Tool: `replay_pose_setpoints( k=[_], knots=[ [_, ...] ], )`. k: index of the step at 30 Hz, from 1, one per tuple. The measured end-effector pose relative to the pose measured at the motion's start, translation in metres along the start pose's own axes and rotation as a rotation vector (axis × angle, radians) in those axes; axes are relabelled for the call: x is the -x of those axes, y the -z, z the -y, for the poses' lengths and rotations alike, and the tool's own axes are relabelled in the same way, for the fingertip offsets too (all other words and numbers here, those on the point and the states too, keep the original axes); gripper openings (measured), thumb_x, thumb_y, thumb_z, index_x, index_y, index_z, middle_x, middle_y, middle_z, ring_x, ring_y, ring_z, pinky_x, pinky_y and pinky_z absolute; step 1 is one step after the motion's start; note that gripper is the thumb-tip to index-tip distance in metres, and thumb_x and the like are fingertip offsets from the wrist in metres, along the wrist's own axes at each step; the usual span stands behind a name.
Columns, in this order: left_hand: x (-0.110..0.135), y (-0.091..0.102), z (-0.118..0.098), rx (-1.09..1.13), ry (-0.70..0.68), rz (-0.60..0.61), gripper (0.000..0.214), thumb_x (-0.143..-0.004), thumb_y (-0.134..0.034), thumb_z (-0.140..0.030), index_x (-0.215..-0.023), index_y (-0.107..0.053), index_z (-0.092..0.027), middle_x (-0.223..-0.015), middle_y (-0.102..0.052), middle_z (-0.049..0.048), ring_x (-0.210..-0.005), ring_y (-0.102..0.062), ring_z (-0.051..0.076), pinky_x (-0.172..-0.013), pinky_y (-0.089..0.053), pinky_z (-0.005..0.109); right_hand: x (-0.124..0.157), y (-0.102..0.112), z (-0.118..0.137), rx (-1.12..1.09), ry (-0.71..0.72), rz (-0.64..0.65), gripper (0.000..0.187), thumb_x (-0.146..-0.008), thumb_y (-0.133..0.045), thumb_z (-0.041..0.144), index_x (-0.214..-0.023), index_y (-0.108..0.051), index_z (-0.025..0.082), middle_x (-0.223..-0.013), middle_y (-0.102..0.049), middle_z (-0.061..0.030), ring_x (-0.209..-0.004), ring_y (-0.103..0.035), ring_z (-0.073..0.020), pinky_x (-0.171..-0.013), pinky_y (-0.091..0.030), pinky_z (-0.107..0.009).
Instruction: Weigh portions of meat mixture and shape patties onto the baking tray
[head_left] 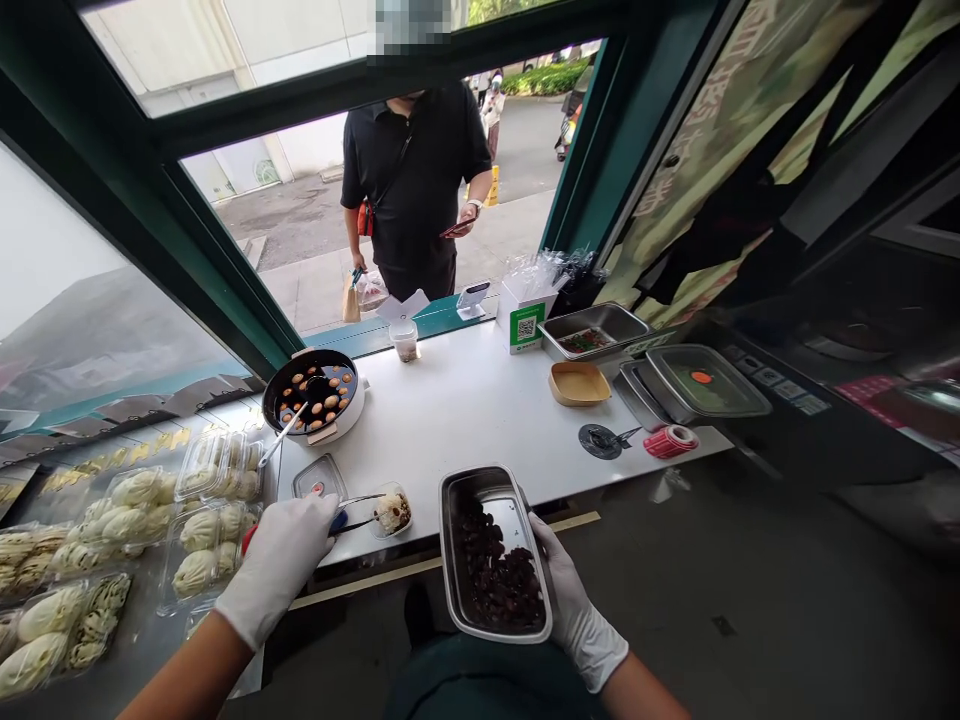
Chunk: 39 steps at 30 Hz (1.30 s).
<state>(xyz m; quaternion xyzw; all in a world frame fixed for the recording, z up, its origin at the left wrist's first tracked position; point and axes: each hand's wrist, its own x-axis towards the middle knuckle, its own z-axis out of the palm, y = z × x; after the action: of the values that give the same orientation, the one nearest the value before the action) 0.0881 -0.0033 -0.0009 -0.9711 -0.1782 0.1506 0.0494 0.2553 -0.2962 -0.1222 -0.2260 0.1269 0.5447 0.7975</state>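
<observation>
- Gripping the steel tray (505,508) at its 3 o'clock wall, the gloved right hand (571,600) is curled round it, fingers partly hidden
- Tray's long axis runs from just short of 12 to just short of 6, mouth up; dark pieces (487,575) cover most of its base, bare metal showing toward 1; holding it level, close to the cup, should limit spills
- Left hand (289,550), at 9 o'clock from the tray, is closed round tongs (360,499) pointing between 2 and 3, tips parted; whether they touch the rice I cannot tell
- Small cup (406,491) of rice (391,512) sits at 10 o'clock from the tray, near the surface's (480,400) close edge; a light, narrow pinch seems wise, since it could slide
- Farther off, a round pan (358,405) lies past the cup toward 10, a paper bowl (579,388) at 1, and a person in black (416,190) beyond the window, between 11 and 12
</observation>
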Motion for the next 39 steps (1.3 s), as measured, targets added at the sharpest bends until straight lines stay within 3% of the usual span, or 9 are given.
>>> replay_pose_setpoints(
  k=[3,7,12,20,29,35,39],
  knots=[
    [0.021,0.020,-0.012,0.002,-0.049,0.003,0.026,-0.091,-0.060,-0.023,-0.116,-0.063,-0.020,-0.089,-0.071,0.0090,-0.079,-0.071,0.030,-0.068,-0.050,0.036,0.000,-0.002,-0.007,0.012,-0.010,-0.002,0.038,-0.095,-0.056,0.046,-0.107,-0.075,0.016,-0.096,-0.081,-0.0052,-0.092,-0.074,-0.0226,-0.099,-0.051,-0.038],
    [0.031,0.041,-0.050,0.011,-0.187,0.036,0.023,-0.089,-0.059,-0.020,-0.112,-0.063,-0.021,-0.094,-0.069,0.0089,-0.081,-0.071,0.029,-0.069,-0.053,0.038,0.000,-0.011,-0.018,0.060,-0.024,0.001,0.041,-0.093,-0.059,0.048,-0.106,-0.075,0.013,-0.095,-0.081,-0.0074,-0.091,-0.074,-0.0238,-0.094,-0.053,-0.036],
    [0.022,0.040,-0.080,0.021,-0.233,0.043,0.021,-0.086,-0.050,-0.009,-0.101,-0.062,-0.017,-0.090,-0.069,0.0116,-0.078,-0.072,0.033,-0.064,-0.055,0.042,0.000,-0.018,-0.027,0.115,0.000,0.018,0.034,-0.088,-0.067,0.044,-0.102,-0.076,0.014,-0.100,-0.081,-0.0073,-0.091,-0.074,-0.0231,-0.093,-0.053,-0.034],
    [0.026,0.021,-0.076,-0.033,-0.206,0.007,0.029,-0.084,-0.041,-0.001,-0.095,-0.062,-0.017,-0.084,-0.068,0.0118,-0.072,-0.071,0.034,-0.059,-0.057,0.046,0.002,-0.008,-0.031,0.152,0.084,-0.011,0.019,-0.093,-0.064,0.033,-0.095,-0.076,0.019,-0.092,-0.081,-0.0018,-0.083,-0.074,-0.0165,-0.084,-0.055,-0.028],
    [0.031,0.032,-0.076,-0.078,-0.223,0.029,0.038,-0.084,-0.035,0.003,-0.100,-0.064,-0.016,-0.084,-0.069,0.0122,-0.070,-0.071,0.033,-0.058,-0.057,0.045,-0.003,-0.015,-0.025,0.126,0.005,0.007,0.030,-0.088,-0.069,0.040,-0.102,-0.075,0.014,-0.097,-0.081,-0.0068,-0.086,-0.074,-0.0213,-0.089,-0.054,-0.033],
    [0.038,0.044,-0.055,-0.040,-0.134,0.052,0.034,-0.089,-0.041,-0.003,-0.107,-0.065,-0.020,-0.088,-0.070,0.0094,-0.075,-0.072,0.030,-0.064,-0.055,0.039,-0.009,-0.017,-0.021,0.070,-0.032,0.028,0.036,-0.095,-0.057,0.043,-0.103,-0.075,0.012,-0.097,-0.081,-0.0084,-0.088,-0.075,-0.0229,-0.089,-0.056,-0.035],
    [0.026,0.029,-0.029,-0.010,-0.020,0.068,0.022,-0.093,-0.053,-0.022,-0.112,-0.064,-0.024,-0.086,-0.072,0.0076,-0.079,-0.073,0.032,-0.065,-0.053,0.038,-0.006,-0.010,-0.011,0.036,-0.032,0.022,0.041,-0.096,-0.054,0.045,-0.107,-0.074,0.011,-0.098,-0.081,-0.0093,-0.090,-0.075,-0.0240,-0.088,-0.056,-0.036]
  ],
)
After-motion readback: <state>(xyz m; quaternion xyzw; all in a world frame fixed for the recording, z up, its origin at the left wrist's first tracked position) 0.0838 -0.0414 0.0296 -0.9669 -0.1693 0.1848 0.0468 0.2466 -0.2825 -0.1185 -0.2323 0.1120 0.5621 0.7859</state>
